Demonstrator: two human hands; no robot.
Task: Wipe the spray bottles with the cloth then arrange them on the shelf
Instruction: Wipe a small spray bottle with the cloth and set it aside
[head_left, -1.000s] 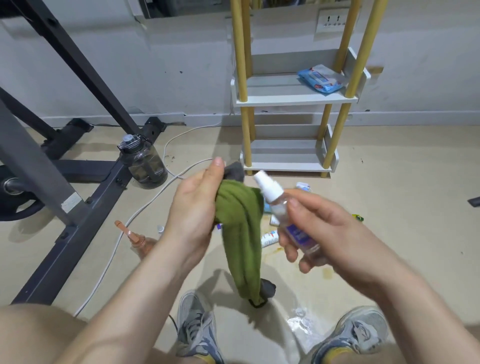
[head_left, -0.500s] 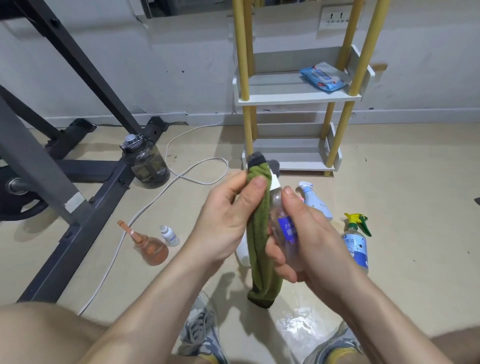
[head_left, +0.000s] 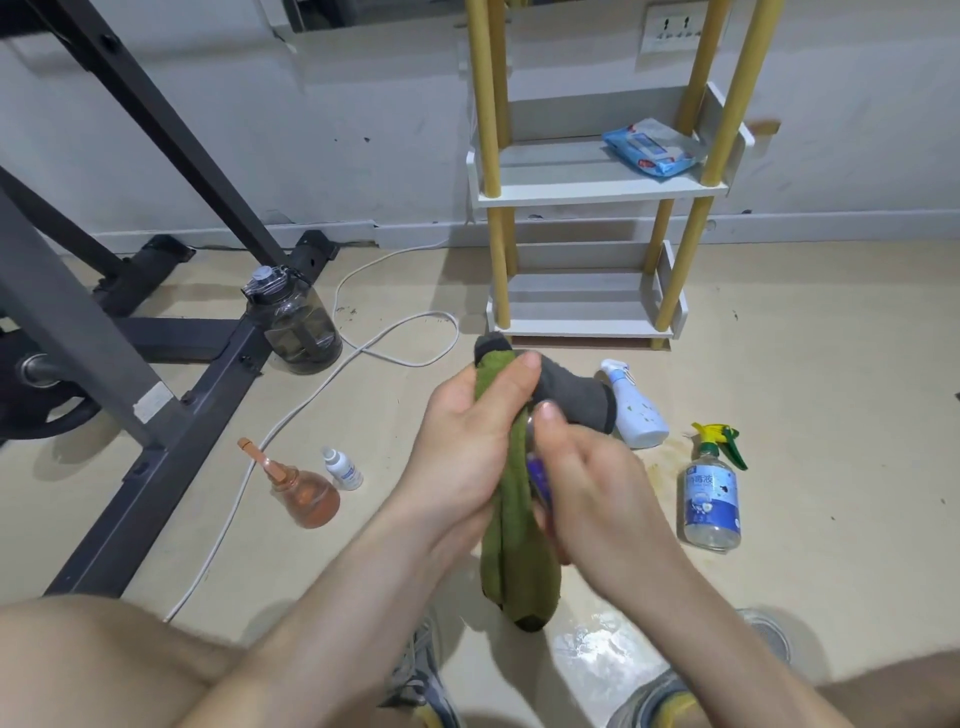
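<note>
My left hand (head_left: 467, 436) grips a green and grey cloth (head_left: 511, 525) and wraps it over a small clear spray bottle (head_left: 537, 475) with a blue label. My right hand (head_left: 587, 478) holds that bottle by its body; most of it is hidden by cloth and fingers. On the floor to the right lie a white spray bottle (head_left: 636, 410) and a clear bottle with a yellow-green trigger (head_left: 711, 493). To the left are an orange bottle (head_left: 306, 493) and a tiny white bottle (head_left: 343, 467). The white shelf with yellow posts (head_left: 592, 195) stands against the wall ahead.
A blue wipes pack (head_left: 649, 150) lies on the shelf's middle tier. A dark water jug (head_left: 296, 322), a white cable (head_left: 311, 405) and a black exercise frame (head_left: 130, 338) fill the left floor. A wet patch (head_left: 587, 654) shines between my shoes.
The cloth has come across from beside the bottle to cover its top and side, my hands have closed together, and the grey end now drapes to the right.
</note>
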